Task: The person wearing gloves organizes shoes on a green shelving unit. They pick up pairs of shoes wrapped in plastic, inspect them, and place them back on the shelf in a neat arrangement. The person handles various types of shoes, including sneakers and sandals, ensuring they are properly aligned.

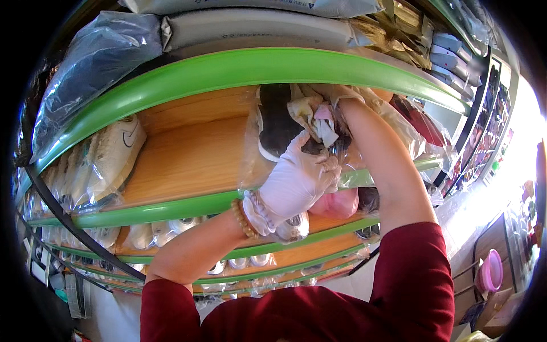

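Note:
A dark shoe with a white sole edge (275, 124) lies inside a clear plastic bag (248, 171) on the wooden shelf. My left hand (295, 184), in a white glove with a beaded bracelet at the wrist, pinches the gathered plastic at the bag's right side. Just above its fingers is a crumpled, stained cloth (310, 113) with pink and white parts. My right hand (335, 92) reaches in behind the cloth, under the green shelf edge; a glove cuff shows at its wrist, but its fingers are mostly hidden, so its hold cannot be told.
Bagged white shoes (113, 158) stand at the left of the wooden shelf (192, 145). Green rails (265, 66) edge the shelves. Bagged red shoes (421, 122) lie to the right. Grey packages (256, 30) fill the shelf above. A pink bundle (335, 203) and more shoes sit below.

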Action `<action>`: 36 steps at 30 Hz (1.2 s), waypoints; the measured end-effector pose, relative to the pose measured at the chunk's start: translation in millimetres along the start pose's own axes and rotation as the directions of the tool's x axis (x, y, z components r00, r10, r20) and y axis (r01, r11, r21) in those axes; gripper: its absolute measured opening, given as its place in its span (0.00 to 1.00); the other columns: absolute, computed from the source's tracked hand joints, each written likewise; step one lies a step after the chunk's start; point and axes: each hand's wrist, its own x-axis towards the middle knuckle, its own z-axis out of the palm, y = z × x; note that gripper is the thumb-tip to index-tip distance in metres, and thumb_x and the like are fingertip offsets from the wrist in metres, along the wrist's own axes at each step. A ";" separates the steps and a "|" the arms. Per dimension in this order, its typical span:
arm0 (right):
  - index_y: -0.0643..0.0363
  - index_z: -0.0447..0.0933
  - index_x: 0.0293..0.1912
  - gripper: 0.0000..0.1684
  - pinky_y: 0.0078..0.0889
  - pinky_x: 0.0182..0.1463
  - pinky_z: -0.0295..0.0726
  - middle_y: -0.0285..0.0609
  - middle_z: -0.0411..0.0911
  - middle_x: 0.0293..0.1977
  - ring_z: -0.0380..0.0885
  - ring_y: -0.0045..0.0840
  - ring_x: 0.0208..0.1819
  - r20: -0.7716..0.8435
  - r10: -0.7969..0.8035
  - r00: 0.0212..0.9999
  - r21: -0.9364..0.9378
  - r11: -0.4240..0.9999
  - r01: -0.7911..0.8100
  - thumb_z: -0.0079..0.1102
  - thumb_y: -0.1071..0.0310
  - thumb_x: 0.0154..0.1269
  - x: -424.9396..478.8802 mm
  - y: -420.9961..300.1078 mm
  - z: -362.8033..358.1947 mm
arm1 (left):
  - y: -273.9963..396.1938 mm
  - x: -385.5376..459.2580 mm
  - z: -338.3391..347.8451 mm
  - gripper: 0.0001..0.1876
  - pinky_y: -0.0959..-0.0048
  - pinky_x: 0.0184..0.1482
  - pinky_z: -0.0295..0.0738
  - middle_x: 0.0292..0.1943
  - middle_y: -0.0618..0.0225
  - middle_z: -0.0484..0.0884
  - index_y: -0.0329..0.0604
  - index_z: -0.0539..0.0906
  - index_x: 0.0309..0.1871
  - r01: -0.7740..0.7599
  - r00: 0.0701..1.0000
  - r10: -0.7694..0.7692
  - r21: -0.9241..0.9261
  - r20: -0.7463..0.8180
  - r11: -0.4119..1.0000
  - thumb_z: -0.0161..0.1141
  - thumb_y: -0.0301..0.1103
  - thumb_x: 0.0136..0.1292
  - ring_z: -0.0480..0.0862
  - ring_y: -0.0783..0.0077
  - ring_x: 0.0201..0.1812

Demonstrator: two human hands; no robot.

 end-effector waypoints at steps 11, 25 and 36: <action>0.56 0.77 0.60 0.28 0.43 0.63 0.75 0.52 0.79 0.57 0.77 0.44 0.60 -0.059 -0.176 0.983 -0.030 0.984 0.175 0.55 0.46 0.71 -8.6 7.1 10.5 | -7.7 3.4 2.7 0.05 0.45 0.71 0.59 0.41 0.77 0.89 0.54 0.85 0.39 0.087 0.995 -0.096 -0.209 -0.035 0.974 0.65 0.30 0.60 0.87 0.72 0.47; 0.59 0.79 0.56 0.24 0.45 0.56 0.77 0.52 0.83 0.50 0.80 0.42 0.52 0.223 -0.312 0.923 0.153 0.947 0.283 0.54 0.51 0.72 3.2 -106.8 -1.9 | -7.4 1.9 7.0 0.05 0.47 0.64 0.66 0.30 0.78 0.84 0.55 0.82 0.34 0.023 0.984 -0.063 -0.225 -0.170 0.974 0.62 0.28 0.60 0.86 0.69 0.43; 0.60 0.78 0.59 0.26 0.40 0.62 0.74 0.50 0.82 0.54 0.79 0.40 0.57 0.250 -0.509 0.824 0.200 0.860 0.470 0.52 0.51 0.72 -15.9 -66.7 -1.2 | -11.7 -1.5 11.7 0.07 0.57 0.56 0.72 0.29 0.81 0.84 0.56 0.80 0.30 -0.030 0.968 -0.031 -0.239 -0.247 0.971 0.62 0.27 0.60 0.85 0.70 0.41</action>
